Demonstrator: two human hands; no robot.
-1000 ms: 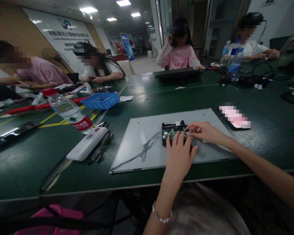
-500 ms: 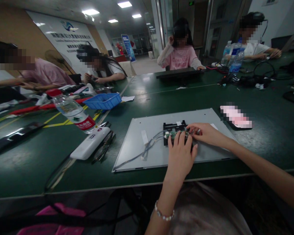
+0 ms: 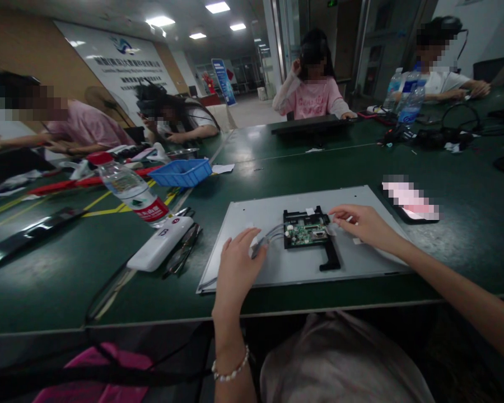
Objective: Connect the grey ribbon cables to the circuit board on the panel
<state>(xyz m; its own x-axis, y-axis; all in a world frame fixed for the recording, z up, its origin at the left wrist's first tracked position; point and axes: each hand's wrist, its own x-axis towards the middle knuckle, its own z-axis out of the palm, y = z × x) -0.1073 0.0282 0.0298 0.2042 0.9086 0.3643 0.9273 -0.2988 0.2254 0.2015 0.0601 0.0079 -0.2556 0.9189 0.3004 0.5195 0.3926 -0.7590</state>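
A grey metal panel lies flat on the green table in front of me. On it sits a small green circuit board in a black bracket, with grey wires running off to the left. My left hand rests on the panel's left part, fingers extended over the wires. My right hand is at the board's right edge, fingertips pinched together on something small that I cannot make out.
Left of the panel lie a white device, glasses and a tipped water bottle. A blue tray sits behind. A phone lies to the right. Other people work around the table. A pink bag is below the edge.
My left hand has left the circuit board and moved left onto the wires, uncovering the board and bracket. My right hand stays at the board's right edge.
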